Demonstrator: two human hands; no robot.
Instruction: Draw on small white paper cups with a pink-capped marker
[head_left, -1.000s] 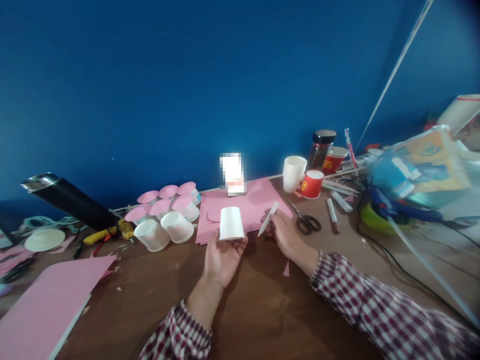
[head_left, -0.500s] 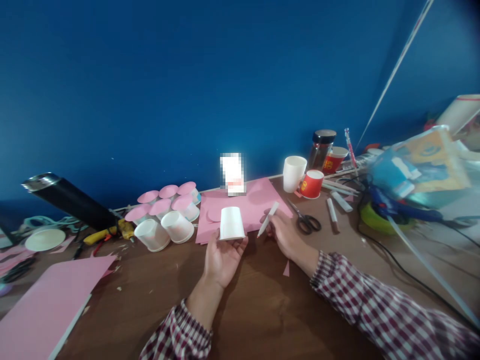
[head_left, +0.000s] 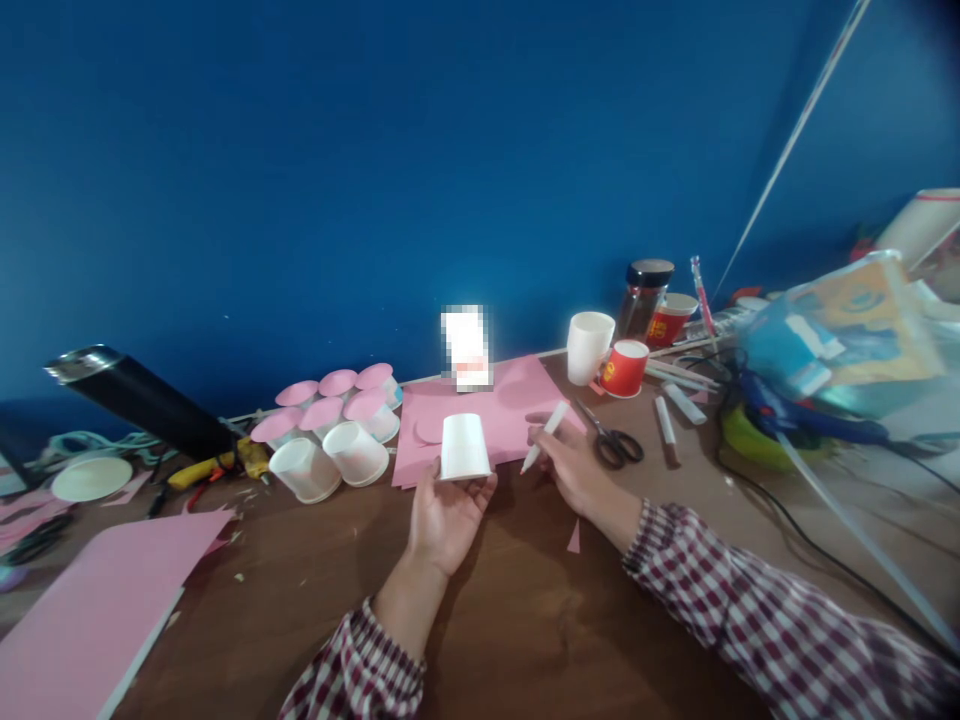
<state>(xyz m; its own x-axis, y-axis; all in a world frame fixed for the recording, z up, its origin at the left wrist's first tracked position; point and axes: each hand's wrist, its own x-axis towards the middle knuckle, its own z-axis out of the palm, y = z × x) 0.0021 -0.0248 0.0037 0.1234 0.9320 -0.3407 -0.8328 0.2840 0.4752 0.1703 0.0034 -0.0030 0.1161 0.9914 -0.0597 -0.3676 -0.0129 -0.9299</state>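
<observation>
My left hand point(head_left: 450, 520) holds a white paper cup point(head_left: 464, 447) upside down, fingers at its rim. To the right, my right hand point(head_left: 571, 465) is closed around a slim white marker point(head_left: 545, 437), which points down and to the left, apart from the cup. Behind both hands lie sheets of pink paper point(head_left: 510, 390). Black-handled scissors point(head_left: 616, 447) rest just right of my right hand. At left stand several cups topped with pink discs point(head_left: 322, 413), with two plain white cups point(head_left: 355, 453) in front of them.
A white cup point(head_left: 589, 348), a red paper cup point(head_left: 625, 368) and a dark-lidded jar point(head_left: 646, 300) stand at the back right. Another marker point(head_left: 666, 430) lies beyond the scissors. Pink board point(head_left: 97, 600) covers the left front; a black tumbler point(head_left: 142, 400) leans behind it. Cables and bags crowd the right.
My right hand has shifted very slightly right, with the marker tilting a little. My left hand and the cup have stayed in place.
</observation>
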